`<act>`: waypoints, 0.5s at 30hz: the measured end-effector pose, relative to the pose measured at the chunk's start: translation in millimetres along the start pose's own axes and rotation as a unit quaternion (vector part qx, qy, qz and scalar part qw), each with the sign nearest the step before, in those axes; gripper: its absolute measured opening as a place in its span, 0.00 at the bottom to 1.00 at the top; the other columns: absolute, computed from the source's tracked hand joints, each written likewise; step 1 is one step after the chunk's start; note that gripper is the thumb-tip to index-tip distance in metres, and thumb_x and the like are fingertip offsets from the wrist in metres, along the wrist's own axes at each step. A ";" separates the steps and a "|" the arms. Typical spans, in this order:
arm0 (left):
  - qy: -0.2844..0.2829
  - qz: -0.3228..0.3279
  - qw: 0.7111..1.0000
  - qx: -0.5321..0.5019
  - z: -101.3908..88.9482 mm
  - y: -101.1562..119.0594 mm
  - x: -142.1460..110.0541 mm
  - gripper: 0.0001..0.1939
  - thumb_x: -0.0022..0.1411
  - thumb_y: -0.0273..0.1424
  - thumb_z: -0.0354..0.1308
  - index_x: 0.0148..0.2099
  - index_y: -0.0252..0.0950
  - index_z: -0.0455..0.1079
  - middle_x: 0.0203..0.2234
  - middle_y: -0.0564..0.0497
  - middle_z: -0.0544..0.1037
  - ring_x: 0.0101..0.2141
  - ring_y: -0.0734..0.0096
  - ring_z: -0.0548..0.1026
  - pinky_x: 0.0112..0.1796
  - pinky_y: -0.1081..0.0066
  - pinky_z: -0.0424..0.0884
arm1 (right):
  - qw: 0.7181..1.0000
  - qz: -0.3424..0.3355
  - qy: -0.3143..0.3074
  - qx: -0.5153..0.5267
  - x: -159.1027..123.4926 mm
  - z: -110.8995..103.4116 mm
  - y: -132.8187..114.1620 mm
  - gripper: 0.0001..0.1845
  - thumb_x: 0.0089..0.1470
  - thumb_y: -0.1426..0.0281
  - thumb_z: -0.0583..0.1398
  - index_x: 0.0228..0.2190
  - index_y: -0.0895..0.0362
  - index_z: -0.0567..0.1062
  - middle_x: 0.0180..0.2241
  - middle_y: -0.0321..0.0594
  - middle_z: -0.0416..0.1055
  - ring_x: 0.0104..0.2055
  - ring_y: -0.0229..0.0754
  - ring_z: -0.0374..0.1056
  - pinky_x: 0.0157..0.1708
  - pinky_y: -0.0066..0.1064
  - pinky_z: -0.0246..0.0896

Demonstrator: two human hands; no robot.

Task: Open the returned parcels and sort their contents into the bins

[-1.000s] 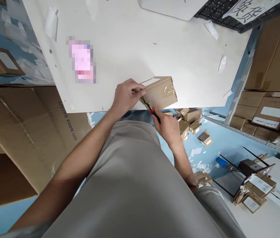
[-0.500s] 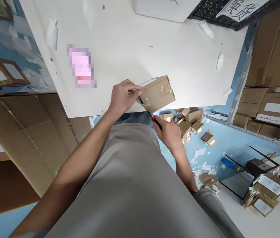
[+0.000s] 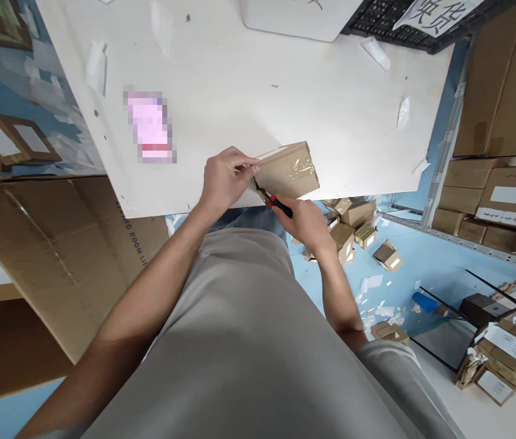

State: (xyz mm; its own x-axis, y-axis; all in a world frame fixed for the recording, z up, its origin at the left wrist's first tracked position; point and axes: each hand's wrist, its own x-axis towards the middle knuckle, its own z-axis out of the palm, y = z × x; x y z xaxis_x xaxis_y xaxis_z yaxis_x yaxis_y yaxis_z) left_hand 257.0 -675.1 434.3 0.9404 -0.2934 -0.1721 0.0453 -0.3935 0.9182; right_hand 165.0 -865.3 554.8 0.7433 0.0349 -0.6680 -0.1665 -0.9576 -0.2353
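Note:
A small brown cardboard box [image 3: 289,169] with shiny clear tape rests tilted at the near edge of the white table. My left hand [image 3: 227,177] pinches its left end between thumb and fingers, at the edge of a flap. In my right hand [image 3: 302,221] is a slim tool [image 3: 281,206] with a black and red handle. Its narrow dark tip meets the box's left end, just below my left fingertips. Whether the tip is a blade cannot be made out.
A blurred pink item [image 3: 150,127] lies at the table's left. A white bin [image 3: 289,21] and a black crate [image 3: 376,24] stand at the back. Large cartons [image 3: 75,238] are at the left, shelved boxes [image 3: 508,189] at the right. Several small boxes [image 3: 344,238] lie on the floor.
My right hand has moved left and slightly up with the tool, bringing it closer to my left fingers. The box has shifted very slightly; my left hand keeps its pinch.

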 end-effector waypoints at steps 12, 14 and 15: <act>-0.001 0.014 1.000 0.028 -10.2 -1.1 6.7 0.10 0.74 0.33 0.66 0.52 0.44 0.88 0.44 0.49 0.86 0.44 0.61 0.84 0.48 0.58 0.84 | 0.953 0.034 0.244 0.176 -20.9 28.2 32.1 0.32 0.79 0.50 0.53 0.73 0.50 0.75 0.58 0.50 0.85 0.56 0.57 0.83 0.55 0.42 0.77; -0.001 0.019 0.999 0.044 -18.1 -2.8 12.7 0.10 0.75 0.33 0.65 0.52 0.45 0.88 0.44 0.49 0.85 0.44 0.59 0.84 0.49 0.56 0.83 | 0.911 0.095 0.336 0.219 -9.5 33.3 45.8 0.33 0.80 0.51 0.49 0.71 0.52 0.76 0.59 0.54 0.84 0.59 0.57 0.82 0.58 0.46 0.77; -0.002 0.023 0.998 0.054 -22.7 -3.5 16.4 0.10 0.75 0.33 0.64 0.52 0.45 0.87 0.44 0.49 0.85 0.45 0.59 0.84 0.50 0.56 0.83 | 0.897 0.113 0.355 0.238 -2.7 37.0 49.5 0.32 0.80 0.51 0.48 0.69 0.53 0.76 0.57 0.54 0.84 0.58 0.56 0.82 0.57 0.46 0.78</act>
State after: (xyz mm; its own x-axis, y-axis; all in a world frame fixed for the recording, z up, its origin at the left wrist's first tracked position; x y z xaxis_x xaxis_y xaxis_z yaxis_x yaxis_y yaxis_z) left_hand 279.9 -658.8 436.4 0.9395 -0.3161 -0.1323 -0.0341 -0.4705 0.8818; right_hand 130.8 -902.2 518.8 0.8525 -0.4980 -0.1591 -0.4977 -0.6802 -0.5382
